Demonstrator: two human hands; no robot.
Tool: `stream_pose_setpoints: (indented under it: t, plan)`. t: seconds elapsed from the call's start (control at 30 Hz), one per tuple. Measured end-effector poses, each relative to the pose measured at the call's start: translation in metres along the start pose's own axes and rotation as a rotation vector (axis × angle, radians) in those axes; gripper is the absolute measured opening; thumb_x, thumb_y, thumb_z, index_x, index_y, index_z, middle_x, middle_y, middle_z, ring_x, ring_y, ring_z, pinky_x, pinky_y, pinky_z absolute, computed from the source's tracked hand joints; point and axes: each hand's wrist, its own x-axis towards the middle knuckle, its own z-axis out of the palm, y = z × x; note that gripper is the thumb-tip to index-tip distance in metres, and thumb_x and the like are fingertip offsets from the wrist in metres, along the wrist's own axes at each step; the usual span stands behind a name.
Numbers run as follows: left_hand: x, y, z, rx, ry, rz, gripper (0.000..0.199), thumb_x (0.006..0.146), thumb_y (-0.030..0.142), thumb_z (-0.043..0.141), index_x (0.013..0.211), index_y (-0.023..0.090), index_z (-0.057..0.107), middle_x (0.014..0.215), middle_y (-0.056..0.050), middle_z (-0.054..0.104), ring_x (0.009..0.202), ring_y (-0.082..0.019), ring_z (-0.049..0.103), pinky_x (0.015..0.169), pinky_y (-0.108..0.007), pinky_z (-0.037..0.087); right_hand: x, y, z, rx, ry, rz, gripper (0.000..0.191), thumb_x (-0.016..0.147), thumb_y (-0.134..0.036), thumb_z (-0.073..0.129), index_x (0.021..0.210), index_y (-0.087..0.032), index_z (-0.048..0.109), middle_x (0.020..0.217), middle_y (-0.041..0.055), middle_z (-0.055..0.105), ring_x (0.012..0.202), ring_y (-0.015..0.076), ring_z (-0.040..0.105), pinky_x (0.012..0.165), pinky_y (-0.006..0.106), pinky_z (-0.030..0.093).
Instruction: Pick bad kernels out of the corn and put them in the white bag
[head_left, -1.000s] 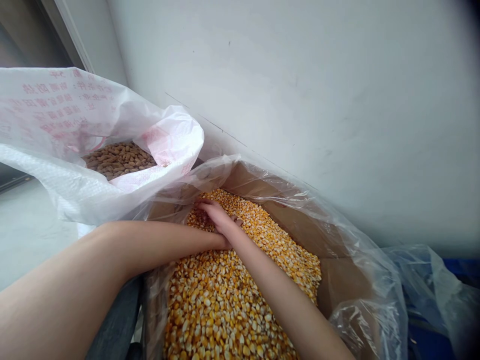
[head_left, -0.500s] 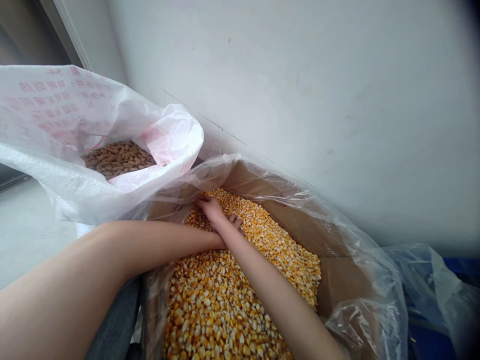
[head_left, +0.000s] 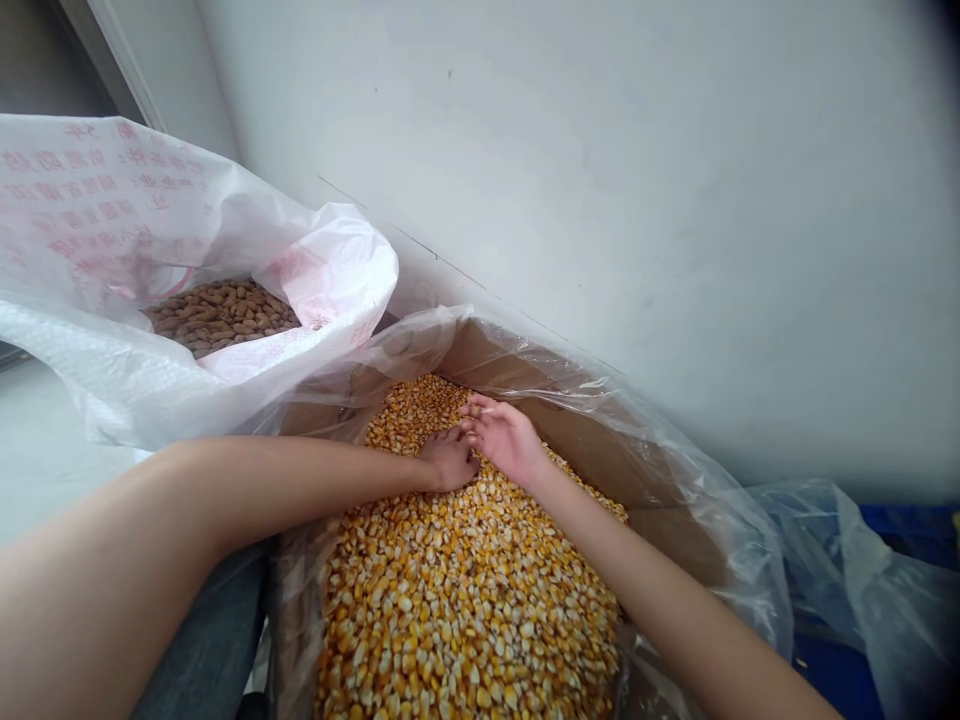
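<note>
Loose yellow corn kernels (head_left: pixel 450 610) fill a cardboard box (head_left: pixel 667 540) lined with clear plastic. On the kernels, toward the far part of the heap, rests my left hand (head_left: pixel 450 460), palm down with its fingers apart. Just to its right and slightly above the corn is my right hand (head_left: pixel 506 440), its palm partly turned up. The fingers of that hand are loosely bent and apart, close to the left fingertips. Whether a kernel or two cling to its fingertips is too small to tell.
A white woven sack (head_left: pixel 247 215) with reddish print stands open at the left, holding peanuts in shells (head_left: pixel 225 315). Behind the box rises a pale wall (head_left: pixel 600 180). Clear plastic sheeting (head_left: pixel 862 560) lies over something blue at the right.
My right hand has moved right from across my left wrist, and its palm has turned partly upward. My arms are no longer crossed. The view has shifted slightly.
</note>
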Motion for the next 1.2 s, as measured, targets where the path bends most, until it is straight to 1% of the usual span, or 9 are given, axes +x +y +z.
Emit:
stream_pose_setpoints:
  t: [0.1, 0.2, 0.3, 0.37, 0.57, 0.7, 0.87, 0.97, 1.2]
  plan:
    - [-0.015, 0.025, -0.013, 0.044, 0.144, 0.154, 0.042, 0.078, 0.034, 0.031, 0.117, 0.018, 0.035, 0.119, -0.009, 0.041, 0.109, -0.023, 0.035, 0.089, -0.041, 0.031, -0.023, -0.026, -0.045, 0.005, 0.12, -0.08, 0.015, 0.061, -0.018, 0.051, 0.076, -0.019, 0.054, 0.069, -0.001, 0.054, 0.057, 0.0076, 0.048, 0.047, 0.019, 0.035]
    - [-0.048, 0.061, -0.014, 0.144, 0.132, 0.651, 0.033, 0.079, 0.033, 0.033, 0.105, 0.019, 0.048, 0.106, -0.006, 0.051, 0.101, -0.017, 0.042, 0.088, -0.033, 0.033, -0.037, -0.045, -0.086, -0.013, 0.312, -0.169, 0.009, 0.064, -0.022, 0.053, 0.072, -0.019, 0.054, 0.058, -0.0026, 0.047, 0.046, 0.0054, 0.038, 0.041, 0.019, 0.029]
    - [-0.087, 0.086, 0.011, 0.266, -0.05, 1.122, 0.028, 0.072, 0.038, 0.044, 0.087, 0.019, 0.058, 0.088, -0.001, 0.059, 0.085, -0.014, 0.05, 0.08, -0.027, 0.04, -0.044, -0.054, -0.11, -0.102, 0.403, -0.185, 0.01, 0.065, -0.027, 0.053, 0.071, -0.02, 0.054, 0.055, -0.0031, 0.041, 0.043, 0.0059, 0.033, 0.041, 0.022, 0.028]
    - [-0.108, 0.09, 0.039, 0.352, -0.014, 1.308, 0.02, 0.071, 0.031, 0.048, 0.084, 0.024, 0.062, 0.091, 0.002, 0.06, 0.089, -0.012, 0.051, 0.082, -0.026, 0.039, -0.045, -0.055, -0.114, -0.168, 0.385, -0.167, 0.012, 0.066, -0.03, 0.052, 0.072, -0.021, 0.053, 0.055, -0.0034, 0.04, 0.043, 0.0064, 0.032, 0.042, 0.023, 0.028]
    - [-0.133, 0.084, 0.095, 0.688, 0.174, 1.18, 0.032, 0.068, 0.036, 0.042, 0.092, 0.032, 0.063, 0.106, 0.007, 0.056, 0.11, -0.015, 0.041, 0.098, -0.028, 0.028, -0.042, -0.053, -0.097, -0.119, 0.286, -0.108, 0.014, 0.065, -0.028, 0.054, 0.076, -0.019, 0.053, 0.053, -0.0052, 0.038, 0.043, 0.005, 0.031, 0.043, 0.021, 0.028]
    - [-0.131, 0.083, 0.089, 0.934, 0.221, 1.149, 0.042, 0.062, 0.042, 0.046, 0.101, 0.037, 0.057, 0.117, 0.012, 0.046, 0.119, -0.015, 0.028, 0.104, -0.031, 0.02, -0.044, -0.056, -0.088, -0.101, 0.241, -0.109, 0.015, 0.065, -0.027, 0.054, 0.078, -0.018, 0.054, 0.054, -0.0052, 0.04, 0.043, 0.0045, 0.032, 0.044, 0.02, 0.028]
    - [-0.114, 0.079, 0.082, 1.122, 0.207, 1.165, 0.044, 0.057, 0.04, 0.05, 0.101, 0.039, 0.056, 0.121, 0.012, 0.041, 0.121, -0.013, 0.025, 0.091, -0.035, 0.038, -0.055, -0.055, -0.093, -0.179, 0.249, -0.114, 0.016, 0.066, -0.028, 0.053, 0.079, -0.019, 0.054, 0.055, -0.0052, 0.041, 0.043, 0.0044, 0.033, 0.044, 0.02, 0.029]
    - [-0.101, 0.075, 0.081, 1.19, 0.172, 1.151, 0.048, 0.06, 0.035, 0.047, 0.108, 0.038, 0.051, 0.125, 0.014, 0.036, 0.122, -0.009, 0.02, 0.1, -0.03, 0.026, -0.06, -0.05, -0.098, -0.169, 0.266, -0.126, 0.016, 0.066, -0.029, 0.053, 0.079, -0.019, 0.054, 0.054, -0.0053, 0.04, 0.043, 0.0045, 0.032, 0.043, 0.02, 0.028]
    - [-0.068, 0.062, 0.074, 0.779, -0.027, 1.074, 0.058, 0.055, 0.013, 0.04, 0.107, 0.036, 0.052, 0.119, 0.012, 0.045, 0.123, -0.005, 0.014, 0.097, -0.028, 0.033, -0.062, -0.043, -0.102, -0.114, 0.251, -0.153, 0.017, 0.065, -0.029, 0.053, 0.078, -0.02, 0.053, 0.054, -0.0062, 0.036, 0.042, 0.0042, 0.029, 0.043, 0.02, 0.027]
